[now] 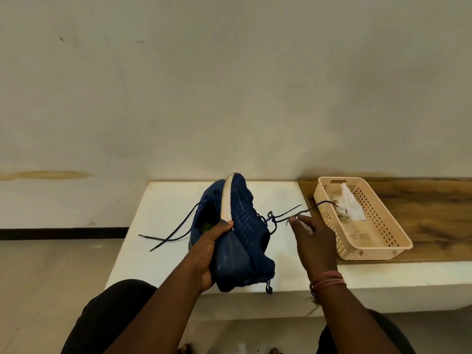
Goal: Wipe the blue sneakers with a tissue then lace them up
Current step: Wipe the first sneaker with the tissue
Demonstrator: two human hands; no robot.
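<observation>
My left hand (208,251) grips a blue sneaker (245,241) by its sole, holding it tilted above the white table with its white sole edge up and toe away from me. Its dark laces (283,215) trail to the right. A second blue sneaker (207,213) lies on the table behind it, its laces loose to the left. To the right of the held shoe, my right hand (313,241) has its fingers closed around a small white tissue (306,227), close to the lace ends.
A beige perforated basket (378,241) sits on the wooden surface (434,221) at right, holding crumpled white tissue (351,205). The white table (158,208) ends at left over the floor. A plain wall rises behind.
</observation>
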